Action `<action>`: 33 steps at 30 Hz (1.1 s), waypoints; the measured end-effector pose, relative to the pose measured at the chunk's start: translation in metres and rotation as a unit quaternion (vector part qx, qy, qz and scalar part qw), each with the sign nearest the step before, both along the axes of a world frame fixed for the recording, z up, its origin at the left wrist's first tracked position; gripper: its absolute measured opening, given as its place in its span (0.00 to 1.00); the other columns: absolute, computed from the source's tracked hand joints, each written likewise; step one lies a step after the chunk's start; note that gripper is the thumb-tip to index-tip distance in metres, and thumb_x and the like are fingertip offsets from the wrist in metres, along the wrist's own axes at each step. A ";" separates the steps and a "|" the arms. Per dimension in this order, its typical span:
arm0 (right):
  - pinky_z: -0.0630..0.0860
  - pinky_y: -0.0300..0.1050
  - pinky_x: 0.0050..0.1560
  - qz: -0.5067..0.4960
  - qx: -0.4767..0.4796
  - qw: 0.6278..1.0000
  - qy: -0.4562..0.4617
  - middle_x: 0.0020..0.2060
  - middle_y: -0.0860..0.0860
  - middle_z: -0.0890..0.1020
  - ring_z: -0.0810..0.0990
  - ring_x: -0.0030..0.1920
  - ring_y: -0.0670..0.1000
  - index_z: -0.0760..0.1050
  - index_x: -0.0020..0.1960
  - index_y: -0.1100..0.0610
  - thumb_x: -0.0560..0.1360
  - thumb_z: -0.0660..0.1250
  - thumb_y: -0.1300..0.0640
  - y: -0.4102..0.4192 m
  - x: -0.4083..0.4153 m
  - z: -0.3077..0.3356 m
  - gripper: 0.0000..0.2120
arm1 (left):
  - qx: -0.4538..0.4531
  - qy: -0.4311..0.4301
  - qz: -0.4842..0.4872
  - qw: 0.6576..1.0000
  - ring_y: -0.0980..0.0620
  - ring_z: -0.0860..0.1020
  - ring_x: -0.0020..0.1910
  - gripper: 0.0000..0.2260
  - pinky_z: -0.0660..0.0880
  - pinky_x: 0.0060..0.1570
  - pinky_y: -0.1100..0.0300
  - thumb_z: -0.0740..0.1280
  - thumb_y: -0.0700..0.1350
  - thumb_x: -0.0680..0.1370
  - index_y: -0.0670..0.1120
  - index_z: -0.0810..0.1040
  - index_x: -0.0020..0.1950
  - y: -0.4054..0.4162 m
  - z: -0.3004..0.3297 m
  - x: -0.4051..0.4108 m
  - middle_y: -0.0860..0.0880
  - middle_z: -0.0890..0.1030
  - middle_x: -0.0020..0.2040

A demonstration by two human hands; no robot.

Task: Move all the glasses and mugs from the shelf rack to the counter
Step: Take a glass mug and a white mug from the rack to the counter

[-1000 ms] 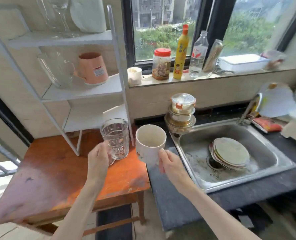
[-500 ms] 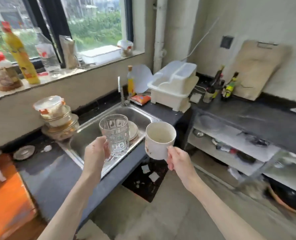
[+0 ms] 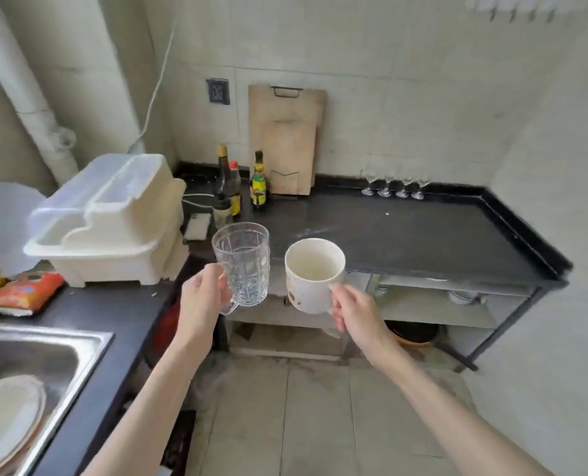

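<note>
Now before counter (image 3: 405, 231): upright glass mug (image 3: 242, 266), white mug (image 3: 313, 274).

Head-height, angled down at counter (image 3: 405, 235)

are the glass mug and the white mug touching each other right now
Apart. The head view shows dark counter in a clear gap between the glass mug and the white mug.

A clear glass mug (image 3: 242, 266) is showing a cut grid pattern. The cup (image 3: 311, 274) is looking cream-white with brown specks. The desk (image 3: 405, 231) is showing black, the dish rack (image 3: 110, 228) white.
</note>
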State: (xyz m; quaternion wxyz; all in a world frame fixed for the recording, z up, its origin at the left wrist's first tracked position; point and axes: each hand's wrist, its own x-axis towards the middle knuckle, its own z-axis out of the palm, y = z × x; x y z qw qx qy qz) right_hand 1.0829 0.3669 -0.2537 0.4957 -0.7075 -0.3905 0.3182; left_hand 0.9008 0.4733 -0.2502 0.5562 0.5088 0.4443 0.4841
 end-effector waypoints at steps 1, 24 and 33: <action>0.60 0.46 0.35 -0.017 0.000 1.000 0.001 0.25 0.48 0.62 0.61 0.30 0.50 0.60 0.32 0.55 0.78 0.55 0.54 0.008 0.019 0.002 0.16 | 0.001 0.003 -0.020 1.000 0.55 0.59 0.25 0.17 0.56 0.29 0.59 0.55 0.42 0.75 0.51 0.64 0.25 0.014 0.002 0.021 0.56 0.62 0.20; 0.60 0.41 0.29 -0.170 -0.023 0.981 0.091 0.23 0.46 0.63 0.61 0.26 0.48 0.60 0.31 0.55 0.77 0.54 0.56 0.164 0.459 -0.036 0.16 | -0.065 0.108 -0.156 0.980 0.51 0.62 0.29 0.15 0.63 0.34 0.57 0.51 0.42 0.77 0.46 0.59 0.30 0.199 -0.054 0.474 0.52 0.65 0.23; 0.70 0.43 0.36 -0.162 -0.112 0.975 0.106 0.38 0.51 0.78 0.71 0.35 0.50 0.70 0.34 0.59 0.77 0.53 0.55 0.228 0.570 -0.072 0.16 | -0.154 0.183 -0.152 0.959 0.50 0.65 0.35 0.06 0.64 0.39 0.58 0.56 0.48 0.63 0.46 0.64 0.30 0.252 -0.092 0.567 0.49 0.68 0.33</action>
